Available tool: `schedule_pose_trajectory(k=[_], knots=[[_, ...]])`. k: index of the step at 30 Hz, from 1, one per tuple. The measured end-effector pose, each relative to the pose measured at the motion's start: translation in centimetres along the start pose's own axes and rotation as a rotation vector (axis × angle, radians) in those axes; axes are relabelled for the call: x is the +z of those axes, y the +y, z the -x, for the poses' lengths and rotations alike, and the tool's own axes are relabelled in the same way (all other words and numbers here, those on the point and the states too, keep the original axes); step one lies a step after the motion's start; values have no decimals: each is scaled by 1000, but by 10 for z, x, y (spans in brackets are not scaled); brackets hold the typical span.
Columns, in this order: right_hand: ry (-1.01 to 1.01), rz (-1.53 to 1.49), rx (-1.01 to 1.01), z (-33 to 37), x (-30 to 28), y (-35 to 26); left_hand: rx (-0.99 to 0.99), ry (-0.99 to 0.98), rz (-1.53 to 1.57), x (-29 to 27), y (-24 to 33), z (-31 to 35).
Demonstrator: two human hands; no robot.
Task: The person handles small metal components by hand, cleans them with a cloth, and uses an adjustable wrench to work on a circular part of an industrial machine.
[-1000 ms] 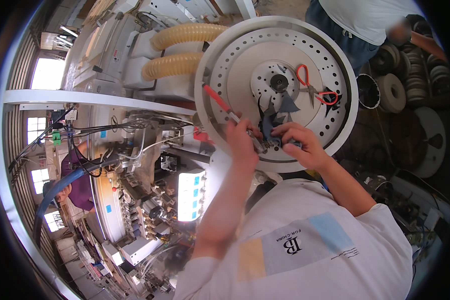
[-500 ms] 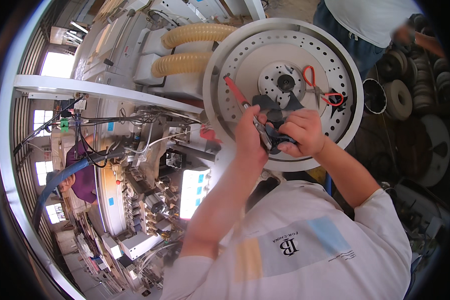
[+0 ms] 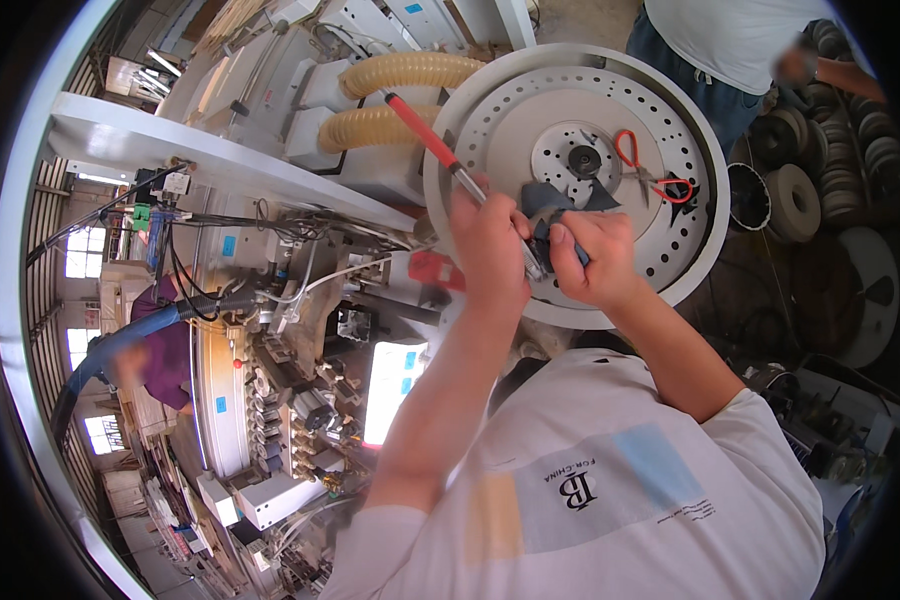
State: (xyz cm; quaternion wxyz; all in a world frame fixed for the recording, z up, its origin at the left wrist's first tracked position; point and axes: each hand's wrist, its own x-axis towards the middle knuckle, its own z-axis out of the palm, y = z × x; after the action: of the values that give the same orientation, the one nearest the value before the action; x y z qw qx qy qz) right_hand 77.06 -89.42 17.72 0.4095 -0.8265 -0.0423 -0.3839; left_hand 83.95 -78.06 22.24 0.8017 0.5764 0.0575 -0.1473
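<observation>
My left hand (image 3: 490, 238) is wrapped round a metal hand tool with a long red handle (image 3: 422, 130), which sticks out to the upper left. The tool's metal end lies between my hands, its jaws mostly hidden. My right hand (image 3: 598, 262) is closed on a dark grey, flexible-looking piece (image 3: 545, 238), held against that metal end. Both hands are over the near part of a round white drum (image 3: 500, 92) with a perforated plate. Dark grey scraps (image 3: 597, 198) lie on the plate just beyond my hands. Red-handled scissors (image 3: 648, 180) rest to their right.
Yellow ribbed hoses (image 3: 410, 72) run beside the drum at the upper left. A white frame bar (image 3: 220, 165) and a machine with cables stand left. Another person (image 3: 720, 40) stands at the far right, near stacked round discs (image 3: 795, 200). A second person (image 3: 160, 350) is at the left.
The red handle has swung up and outward to the left as my left hand turned. My right hand has turned, its thumb now on top of the dark piece. My view has shifted slightly.
</observation>
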Motion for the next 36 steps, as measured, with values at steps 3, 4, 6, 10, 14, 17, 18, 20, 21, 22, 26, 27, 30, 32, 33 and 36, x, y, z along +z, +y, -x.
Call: schedule_pose_trajectory(k=[3, 4, 6, 10, 14, 17, 18, 20, 21, 22, 26, 27, 30, 32, 33, 36], knots=[[-34, -42, 262, 9, 14, -7, 150, -33, -109, -11, -6, -2], [-46, -60, 361, 13, 20, -5, 227, -49, -185, -18, -17, -8], [-50, -65, 443, 23, 36, 5, 355, -67, -310, -28, -37, -15], [-139, 51, 574, 39, 54, 17, 403, -40, -416, -50, -73, -30], [-131, 153, 373, 42, 58, 14, 249, -82, -398, -48, -57, -21], [-49, 114, 268, 33, 59, 14, 251, -85, -344, -38, -47, -24], [-53, 88, 286, 27, 54, 9, 269, -70, -333, -36, -44, -28], [-76, 53, 313, 14, 47, 8, 219, -45, -249, -22, -29, -25], [-103, 34, 325, 10, 45, 8, 161, -24, -222, -14, -17, -21], [-135, 11, 334, 8, 45, 6, 106, 4, -193, -13, -10, -20], [-222, -32, 488, 6, 42, -1, 32, -33, -223, -29, -16, -42], [-253, -31, 598, 1, 42, -5, 38, -23, -255, -24, -16, -36], [-365, -13, 843, -7, 50, -11, 188, 18, -376, -39, -41, -46], [-377, -2, 904, -6, 52, -6, 277, 4, -459, -35, -37, -43], [-354, -10, 895, 0, 55, -1, 298, -18, -502, -34, -34, -36], [-407, -42, 869, 13, 58, 10, 463, -63, -707, -33, -27, -19]])
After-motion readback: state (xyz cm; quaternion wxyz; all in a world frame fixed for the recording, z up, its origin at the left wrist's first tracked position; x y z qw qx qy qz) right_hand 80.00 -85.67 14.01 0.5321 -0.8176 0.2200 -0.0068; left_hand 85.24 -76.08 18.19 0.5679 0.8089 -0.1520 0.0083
